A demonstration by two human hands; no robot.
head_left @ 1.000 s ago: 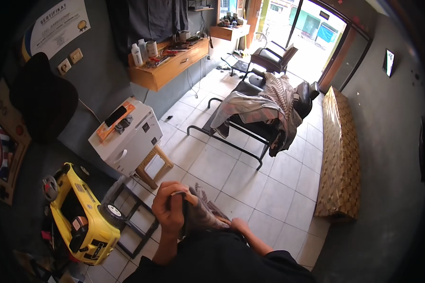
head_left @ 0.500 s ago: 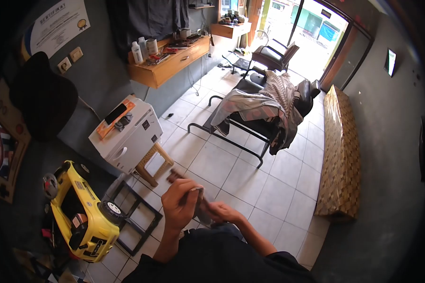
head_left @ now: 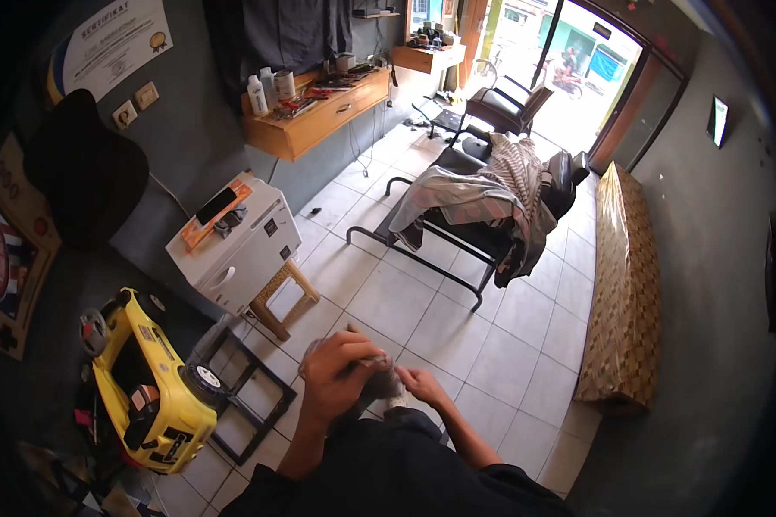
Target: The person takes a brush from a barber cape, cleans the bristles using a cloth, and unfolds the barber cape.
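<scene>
Close to my body, my left hand (head_left: 341,370) is closed around a bunched brownish-grey cloth (head_left: 381,379). Parts of the cloth show behind the fingers and below the knuckles. To its right, my right hand (head_left: 421,385) has its fingers pinched together at the cloth's edge. Farther forward, a grey and striped cloth (head_left: 466,196) lies draped over a black reclining chair (head_left: 451,161). A white cabinet (head_left: 248,247) stands to the left, with a dark phone (head_left: 216,206) on an orange item on top.
A wooden stool (head_left: 286,302) stands beside the cabinet. Lower left are a yellow toy car (head_left: 159,388) and a black metal frame (head_left: 254,431). A long woven-pattern bench (head_left: 621,293) lines the right wall. A wooden shelf (head_left: 319,116) holds bottles and tools.
The cloth has been swung and gathered between my hands, now more bunched in my left hand. My hands have moved a little. A motorcycle with riders now shows outside the doorway.
</scene>
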